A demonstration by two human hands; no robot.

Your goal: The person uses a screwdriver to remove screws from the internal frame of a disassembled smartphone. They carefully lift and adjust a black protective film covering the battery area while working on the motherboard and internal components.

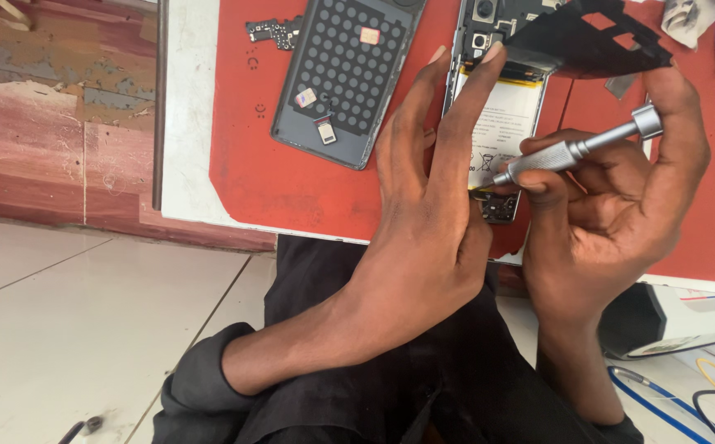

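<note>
An opened phone (497, 107) lies on a red mat (292, 181), its white battery showing and a black sheet (584, 37) peeled up from its top. My left hand (427, 214) rests flat along the phone's left side, fingers stretched to the upper end, pressing it down. My right hand (621, 197) grips a slim silver screwdriver (575, 148), whose tip points at the phone's lower end beside the battery.
A grey phone back cover (345, 74) with a dotted inner face lies to the left, small parts on it. A small circuit board (273, 33) sits above left. The white table edge (189, 164) borders a tiled floor. Blue and yellow cables (687, 395) lie at lower right.
</note>
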